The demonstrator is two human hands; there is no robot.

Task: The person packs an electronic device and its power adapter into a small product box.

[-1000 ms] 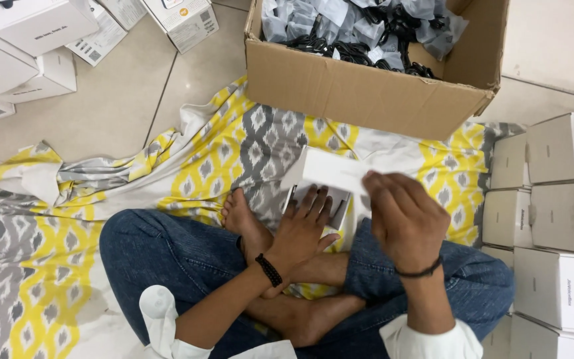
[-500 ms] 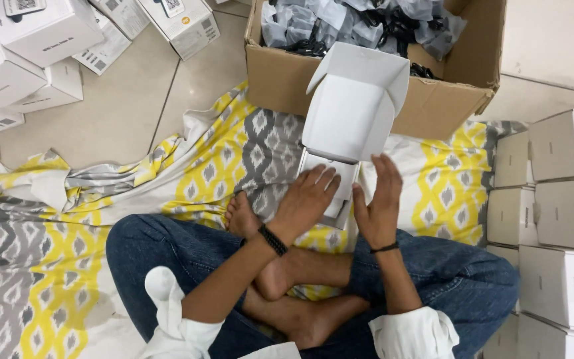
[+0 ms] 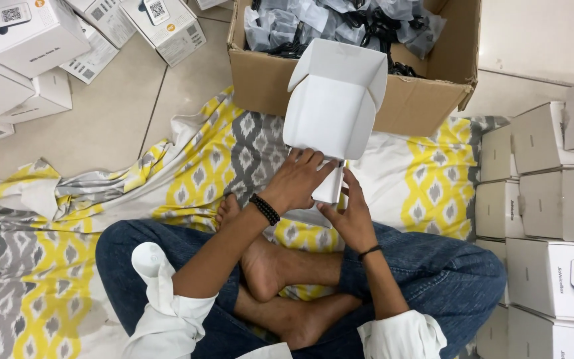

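I sit cross-legged on a yellow, grey and white patterned cloth point(image 3: 54, 266). Both hands hold a white cardboard box point(image 3: 330, 113) that stands upright over my lap, its top flaps open. My left hand point(image 3: 297, 181), with a black bead bracelet at the wrist, presses flat on the box's lower front. My right hand point(image 3: 348, 216), with a thin black band at the wrist, grips the lower right edge from the side.
A brown carton point(image 3: 267, 80) full of dark items in clear bags stands just beyond the white box. Stacks of closed white boxes point(image 3: 546, 199) line the right side. More white boxes point(image 3: 28, 40) lie on the tiled floor at the upper left.
The white box lay flat and folded a second ago. It has been raised upright and spread into shape, and both hands have shifted to its lower end.
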